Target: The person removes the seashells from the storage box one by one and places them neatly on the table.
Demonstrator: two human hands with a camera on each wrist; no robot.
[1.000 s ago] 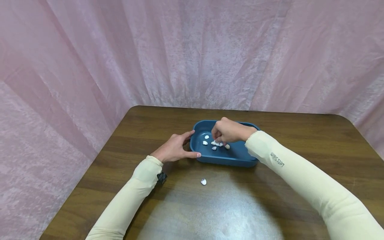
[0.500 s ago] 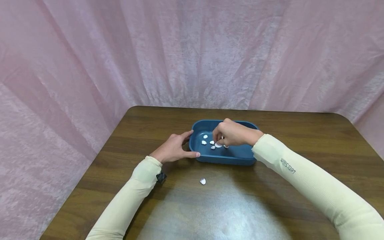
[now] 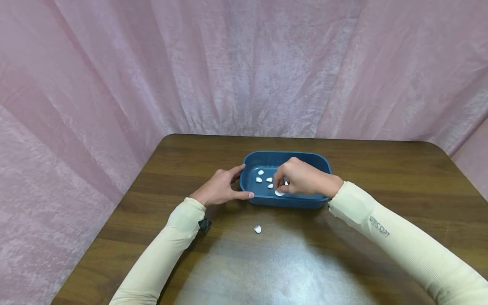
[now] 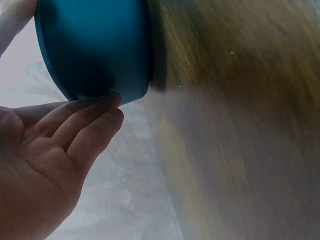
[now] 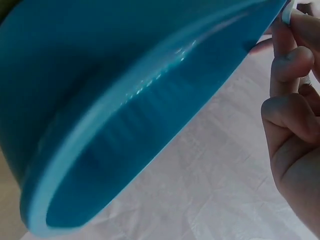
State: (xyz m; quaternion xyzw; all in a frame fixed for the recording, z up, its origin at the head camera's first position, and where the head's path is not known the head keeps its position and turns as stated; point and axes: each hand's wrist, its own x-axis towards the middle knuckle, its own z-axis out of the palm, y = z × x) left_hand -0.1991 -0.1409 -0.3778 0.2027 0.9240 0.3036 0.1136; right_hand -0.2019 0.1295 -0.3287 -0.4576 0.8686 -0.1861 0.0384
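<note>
A blue oblong tub (image 3: 287,202) stands on the wooden table. My left hand (image 3: 219,189) spans its left end with thumb and fingers spread; in the left wrist view its nearly straight fingers (image 4: 95,135) lie against the outer wall. Over the front part of the tub, my right hand (image 3: 303,177) pinches a white seashell (image 3: 280,192) between thumb and fingertips. That shell's edge (image 5: 287,12) peeks out at the top right of the right wrist view. Several more small white shells (image 3: 259,180) lie on the tub floor, one partly behind the right hand.
A single shell (image 3: 257,229) lies on the table (image 3: 183,156) in front of the tub. Pink velvet curtain (image 3: 244,67) hangs behind the table's far edge. A dark object (image 3: 204,225) shows under the left wrist.
My right hand has drawn a shell out of the cluster and moved it slightly right and toward the tub's front wall. The left hand has kept its place at the tub.
</note>
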